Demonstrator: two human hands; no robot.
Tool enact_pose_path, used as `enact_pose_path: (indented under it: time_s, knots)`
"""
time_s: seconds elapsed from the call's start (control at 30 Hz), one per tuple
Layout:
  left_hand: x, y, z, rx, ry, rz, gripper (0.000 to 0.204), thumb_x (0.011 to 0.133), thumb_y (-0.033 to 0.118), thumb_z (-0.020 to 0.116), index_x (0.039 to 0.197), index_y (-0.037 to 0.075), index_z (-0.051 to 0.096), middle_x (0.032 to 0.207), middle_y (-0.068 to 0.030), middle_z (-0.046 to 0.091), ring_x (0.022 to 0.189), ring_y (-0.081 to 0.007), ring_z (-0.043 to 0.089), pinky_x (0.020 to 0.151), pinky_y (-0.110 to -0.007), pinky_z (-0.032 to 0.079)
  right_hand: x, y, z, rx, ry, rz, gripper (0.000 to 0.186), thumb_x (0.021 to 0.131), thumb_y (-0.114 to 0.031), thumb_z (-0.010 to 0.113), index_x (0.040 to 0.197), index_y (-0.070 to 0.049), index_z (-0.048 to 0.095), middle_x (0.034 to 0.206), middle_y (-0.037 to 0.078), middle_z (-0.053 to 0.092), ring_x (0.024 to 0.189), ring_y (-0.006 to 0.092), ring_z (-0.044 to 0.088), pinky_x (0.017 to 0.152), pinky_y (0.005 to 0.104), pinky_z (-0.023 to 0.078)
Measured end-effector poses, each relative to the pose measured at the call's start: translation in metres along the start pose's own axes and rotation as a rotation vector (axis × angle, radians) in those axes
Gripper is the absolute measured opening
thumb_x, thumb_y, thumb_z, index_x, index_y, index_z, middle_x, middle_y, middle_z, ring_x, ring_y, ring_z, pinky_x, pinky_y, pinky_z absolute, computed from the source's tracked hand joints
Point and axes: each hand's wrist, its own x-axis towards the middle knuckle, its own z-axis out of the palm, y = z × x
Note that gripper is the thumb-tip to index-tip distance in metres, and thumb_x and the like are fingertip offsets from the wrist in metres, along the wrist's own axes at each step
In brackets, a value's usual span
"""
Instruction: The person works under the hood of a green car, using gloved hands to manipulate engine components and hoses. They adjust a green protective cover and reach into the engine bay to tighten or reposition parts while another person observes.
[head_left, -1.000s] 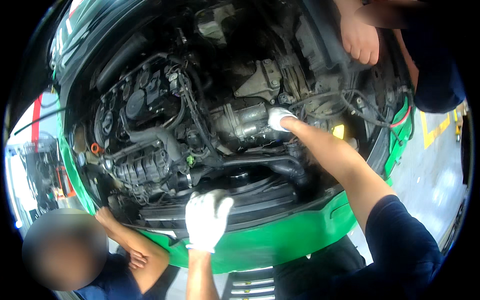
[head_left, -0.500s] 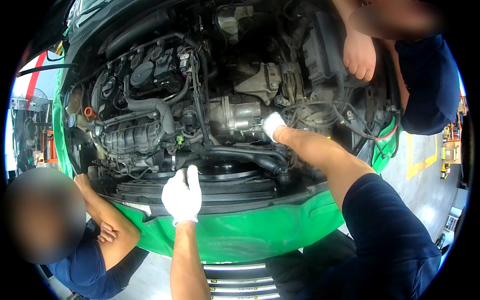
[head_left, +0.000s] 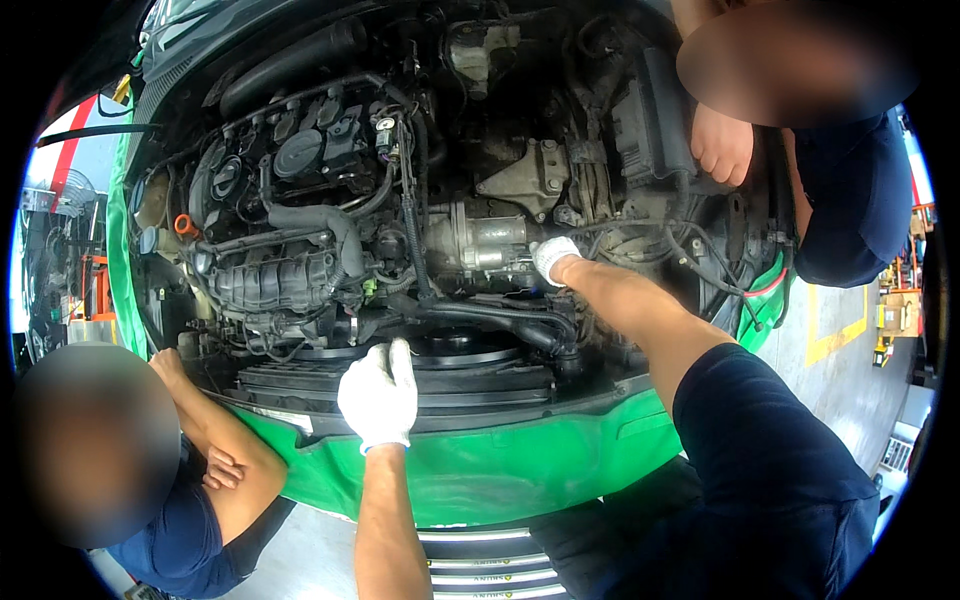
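At the far left, a co-worker's bent arm [head_left: 245, 478] is seen beside the green cover [head_left: 510, 480] draped along the car's front. Above it, an orange ring [head_left: 184, 225] is set near the ribbed black engine part [head_left: 270, 282]. Further right, the white-gloved left hand [head_left: 379, 397] is held over the front edge of the engine bay, fingers raised and partly bent; whether anything is pinched cannot be told. Around the centre, the silvery cylindrical part [head_left: 495, 240] is seated in the bay. Just beside its right end, the white-gloved right hand [head_left: 553, 260] is placed with fingers curled; what is grasped cannot be made out. Beyond, another co-worker's bare hand [head_left: 722, 148] is seen, its fingers folded.
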Motion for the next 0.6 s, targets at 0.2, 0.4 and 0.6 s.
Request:
enact_pose_path:
  time_s: [0.2, 0.4, 0.6]
  knots:
    - [0.002, 0.002, 0.001, 0.018, -0.008, -0.002, 0.037, 0.095, 0.039, 0.058, 0.086, 0.007, 0.073, 0.077, -0.0179, 0.069, 0.076, -0.0362, 0.066, 0.071, -0.046, 0.050, 0.002, 0.007, -0.001, -0.059, -0.047, -0.060, 0.031, 0.098, -0.017, 0.046, 0.116, -0.004, 0.068, 0.108, 0.015, 0.073, 0.096, 0.0338, 0.072, 0.079, 0.0456, 0.056]
    - [0.002, -0.001, 0.001, -0.035, -0.019, 0.000, 0.041, 0.098, 0.042, 0.054, 0.082, 0.007, 0.068, 0.078, -0.0182, 0.067, 0.077, -0.0391, 0.064, 0.071, -0.050, 0.048, 0.002, 0.003, 0.004, -0.064, 0.021, -0.060, 0.027, 0.091, -0.015, 0.059, 0.116, -0.004, 0.064, 0.103, 0.018, 0.074, 0.093, 0.0337, 0.073, 0.075, 0.0448, 0.056]
    - [0.003, 0.001, 0.002, -0.022, -0.021, 0.006, 0.039, 0.097, 0.042, 0.055, 0.085, 0.008, 0.069, 0.080, -0.0179, 0.068, 0.078, -0.0388, 0.064, 0.071, -0.049, 0.049, 0.004, 0.003, 0.007, -0.114, -0.084, -0.047, 0.033, 0.092, -0.013, 0.057, 0.124, -0.005, 0.062, 0.109, 0.017, 0.073, 0.099, 0.0342, 0.071, 0.080, 0.0469, 0.055]
